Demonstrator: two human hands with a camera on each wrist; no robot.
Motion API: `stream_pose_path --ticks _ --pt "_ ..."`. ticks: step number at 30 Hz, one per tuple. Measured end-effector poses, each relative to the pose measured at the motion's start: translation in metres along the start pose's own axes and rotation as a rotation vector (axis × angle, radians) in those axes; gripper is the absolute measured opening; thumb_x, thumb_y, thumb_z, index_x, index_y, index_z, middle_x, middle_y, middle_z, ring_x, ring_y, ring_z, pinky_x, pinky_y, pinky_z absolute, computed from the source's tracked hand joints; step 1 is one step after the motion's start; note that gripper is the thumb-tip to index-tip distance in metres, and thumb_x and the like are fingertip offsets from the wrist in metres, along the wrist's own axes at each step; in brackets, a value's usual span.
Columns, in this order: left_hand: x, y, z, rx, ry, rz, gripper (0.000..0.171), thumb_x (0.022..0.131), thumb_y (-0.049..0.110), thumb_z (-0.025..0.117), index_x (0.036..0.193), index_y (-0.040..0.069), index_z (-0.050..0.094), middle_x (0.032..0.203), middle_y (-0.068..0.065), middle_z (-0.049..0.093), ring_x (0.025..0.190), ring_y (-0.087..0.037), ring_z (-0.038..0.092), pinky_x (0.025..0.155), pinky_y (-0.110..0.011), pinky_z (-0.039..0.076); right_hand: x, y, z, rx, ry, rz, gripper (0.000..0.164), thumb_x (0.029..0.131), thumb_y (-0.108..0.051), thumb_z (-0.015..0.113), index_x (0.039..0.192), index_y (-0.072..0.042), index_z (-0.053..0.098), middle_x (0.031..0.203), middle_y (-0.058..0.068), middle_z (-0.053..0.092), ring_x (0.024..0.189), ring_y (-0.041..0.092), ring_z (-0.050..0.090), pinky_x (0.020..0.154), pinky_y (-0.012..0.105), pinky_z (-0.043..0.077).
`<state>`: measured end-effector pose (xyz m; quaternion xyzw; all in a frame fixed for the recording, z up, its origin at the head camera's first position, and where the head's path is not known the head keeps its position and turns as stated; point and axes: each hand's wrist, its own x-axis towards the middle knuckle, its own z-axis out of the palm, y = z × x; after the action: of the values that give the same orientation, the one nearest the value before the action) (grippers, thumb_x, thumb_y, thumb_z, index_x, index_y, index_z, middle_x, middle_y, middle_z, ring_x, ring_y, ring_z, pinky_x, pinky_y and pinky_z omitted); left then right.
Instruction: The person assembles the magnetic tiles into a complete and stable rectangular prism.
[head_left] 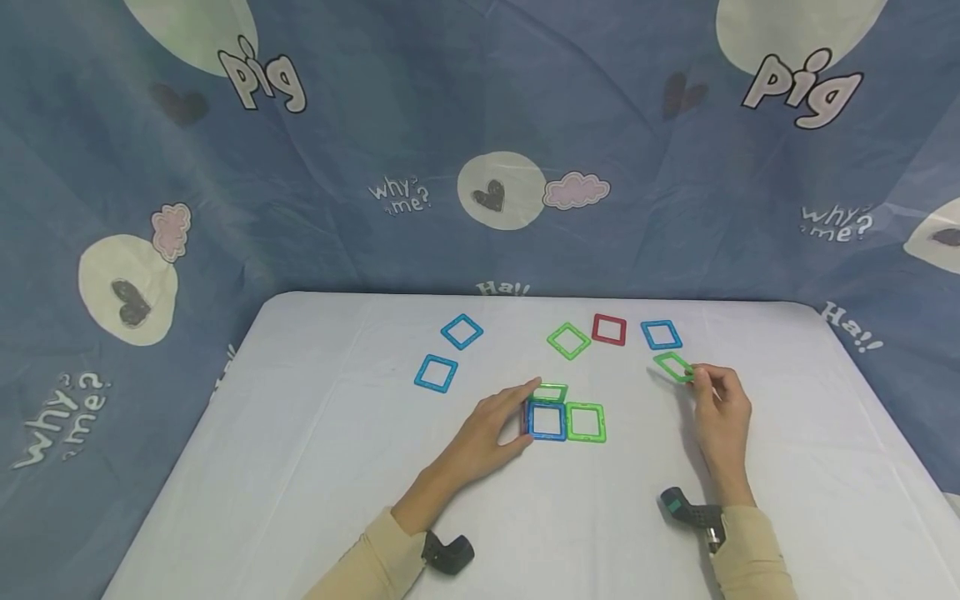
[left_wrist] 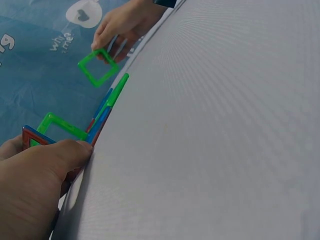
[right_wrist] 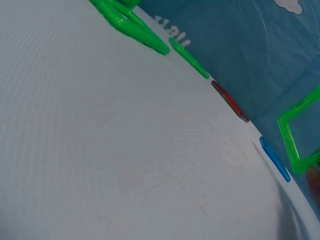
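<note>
At the left of a small group of square magnetic frame tiles, my left hand point(head_left: 480, 429) grips a red tile point(head_left: 524, 419) between thumb and fingers. That red tile stands on edge in the left wrist view. Against it is a blue tile point(head_left: 547, 437), with a green tile point(head_left: 587, 439) joined on its right side. Another green tile point(head_left: 553, 387) rises at the back of the blue one. Off to the right, my right hand point(head_left: 722, 417) pinches one corner of a separate green tile point(head_left: 667, 369), held tilted above the table.
Loose on the white table point(head_left: 337, 483) lie two blue tiles at the back left, one of them point(head_left: 435, 387) nearer. A green tile point(head_left: 559, 350), a red tile point(head_left: 609, 342) and a blue tile point(head_left: 662, 322) lie along the back right. A printed blue cloth point(head_left: 420, 250) hangs behind.
</note>
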<state>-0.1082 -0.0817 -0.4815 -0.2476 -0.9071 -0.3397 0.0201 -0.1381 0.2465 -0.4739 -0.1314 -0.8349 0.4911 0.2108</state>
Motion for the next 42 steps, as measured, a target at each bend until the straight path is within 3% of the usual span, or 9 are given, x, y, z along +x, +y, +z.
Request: stream_pose_path --ticks 6,8,17,24,31,33,39,42 --pt "0.000 0.000 0.000 0.010 0.004 0.010 0.083 0.085 0.025 0.070 0.150 0.036 0.020 0.148 0.007 0.041 0.135 -0.018 0.041 0.109 -0.043 0.038 -0.002 -0.005 0.002 0.026 -0.030 -0.060 0.032 0.098 -0.028 0.047 0.113 -0.002 0.056 0.110 -0.001 0.059 0.102 -0.005 0.055 0.088 0.008 0.047" --pt "0.000 -0.001 0.000 0.013 0.004 0.008 0.083 0.085 0.025 0.070 0.150 0.037 0.019 0.148 0.008 0.040 0.135 -0.017 0.041 0.109 -0.043 0.038 -0.002 -0.006 0.003 0.042 -0.037 -0.076 0.031 0.098 -0.027 0.047 0.113 -0.001 0.056 0.109 -0.002 0.059 0.098 -0.009 0.053 0.083 0.003 0.045" --pt "0.000 -0.002 0.001 0.021 0.011 0.026 0.083 0.085 0.025 0.070 0.150 0.035 0.020 0.147 0.006 0.042 0.134 -0.018 0.042 0.109 -0.042 0.039 -0.006 -0.011 0.006 0.061 -0.050 -0.130 0.027 0.097 -0.023 0.051 0.110 -0.001 0.059 0.104 -0.010 0.060 0.094 -0.009 0.053 0.075 0.003 0.044" --pt "0.000 -0.001 0.000 0.022 0.005 0.019 0.083 0.085 0.026 0.070 0.150 0.037 0.019 0.147 0.007 0.041 0.135 -0.017 0.041 0.109 -0.043 0.039 -0.007 -0.011 0.009 0.038 -0.048 -0.147 0.028 0.097 -0.025 0.051 0.108 -0.001 0.060 0.103 -0.008 0.060 0.094 -0.009 0.052 0.074 0.003 0.043" --pt "0.001 -0.002 0.001 0.030 0.013 0.031 0.082 0.085 0.026 0.069 0.150 0.035 0.020 0.147 0.007 0.042 0.135 -0.017 0.041 0.109 -0.043 0.038 -0.009 -0.015 0.012 0.085 -0.062 -0.175 0.021 0.096 -0.018 0.054 0.105 0.000 0.062 0.098 -0.017 0.059 0.091 -0.008 0.053 0.072 0.004 0.043" --pt "0.001 -0.002 0.001 0.030 0.011 0.031 0.081 0.086 0.026 0.069 0.150 0.035 0.020 0.147 0.007 0.041 0.135 -0.017 0.041 0.109 -0.042 0.038 -0.011 -0.018 0.013 0.092 -0.072 -0.190 0.019 0.095 -0.014 0.055 0.105 0.000 0.062 0.098 -0.013 0.060 0.090 -0.008 0.053 0.071 0.004 0.043" --pt "0.000 -0.002 0.001 0.017 0.003 0.032 0.081 0.086 0.026 0.068 0.150 0.035 0.019 0.147 0.007 0.041 0.136 -0.016 0.040 0.110 -0.043 0.037 -0.020 -0.041 0.011 0.104 -0.125 -0.256 0.018 0.095 -0.007 0.053 0.102 0.008 0.061 0.099 0.016 0.063 0.088 -0.004 0.055 0.073 0.004 0.044" --pt "0.000 -0.001 0.000 0.012 0.002 0.028 0.081 0.086 0.026 0.068 0.150 0.036 0.019 0.148 0.008 0.040 0.136 -0.015 0.040 0.110 -0.042 0.037 -0.023 -0.045 0.012 0.113 -0.155 -0.275 0.019 0.095 -0.008 0.053 0.101 0.008 0.061 0.099 0.019 0.063 0.089 -0.003 0.055 0.076 0.005 0.044"
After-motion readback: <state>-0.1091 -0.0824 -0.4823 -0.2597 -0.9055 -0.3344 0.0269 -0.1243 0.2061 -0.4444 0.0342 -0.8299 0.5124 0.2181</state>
